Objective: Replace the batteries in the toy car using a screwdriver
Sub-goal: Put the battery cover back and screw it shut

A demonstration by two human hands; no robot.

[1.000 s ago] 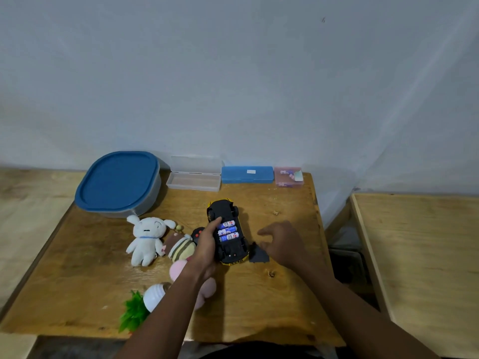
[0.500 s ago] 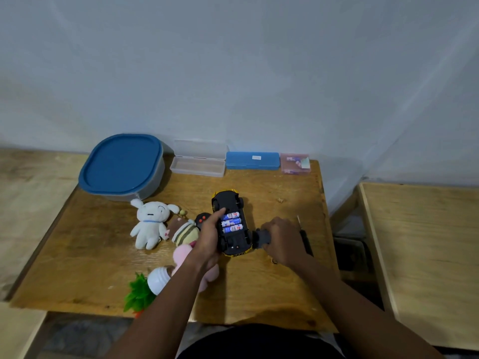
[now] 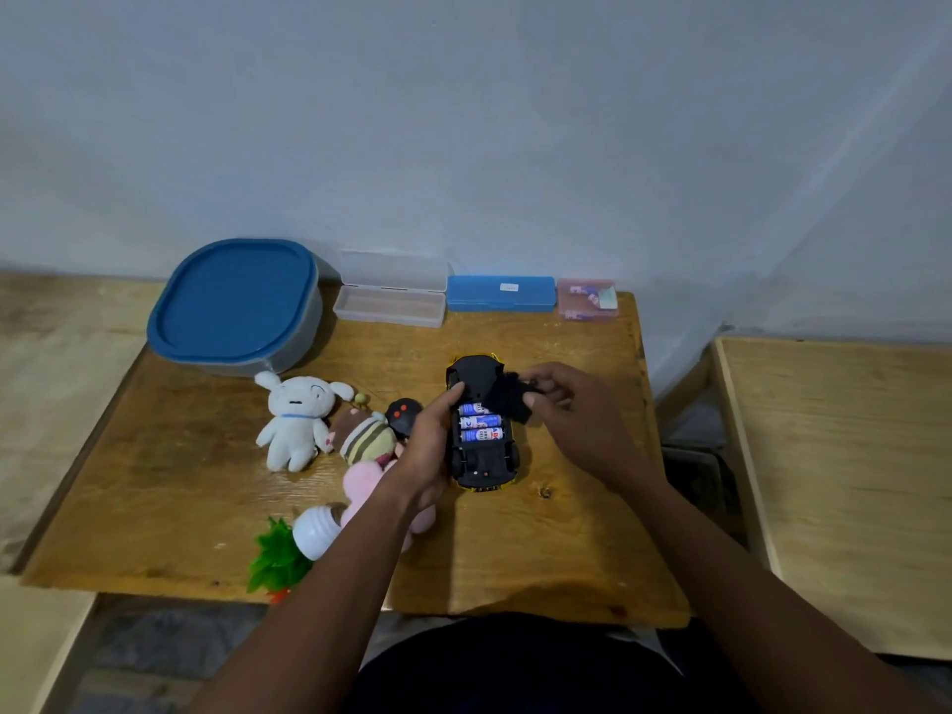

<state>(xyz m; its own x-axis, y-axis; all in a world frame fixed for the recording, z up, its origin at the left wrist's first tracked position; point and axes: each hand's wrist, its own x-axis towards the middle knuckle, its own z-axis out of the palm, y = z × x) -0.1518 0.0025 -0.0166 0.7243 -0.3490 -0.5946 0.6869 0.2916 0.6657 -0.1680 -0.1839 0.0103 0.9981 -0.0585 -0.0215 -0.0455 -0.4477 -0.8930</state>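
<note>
Now the car (image 3: 481,430) is seen lying upside down just right of centre on the table (image 3: 170,487), its battery bay open with three blue batteries (image 3: 480,422) seated side by side in it. It is steadied by the left hand (image 3: 430,445), whose fingers are closed around the car's left flank with a fingertip pressed at the bay's upper edge. A black cover (image 3: 510,399) is pinched between thumb and fingers of the right hand (image 3: 572,414) and is held over the upper right corner of the bay. Half a second ago that cover was being gathered from the tabletop at the car's right side; it has since been lifted and carried across to the opening. From this it is judged that the cells are already in place and that closing is the step in hand, with the cover still to be seated and screwed down. The screwdriver cannot be made out at this moment and may be hidden behind the right forearm. Left of the car, plush toys (image 3: 299,420) are clustered, and along the upper edge of the table a blue tub (image 3: 234,304) and small cases (image 3: 499,292) are lined up.
</note>
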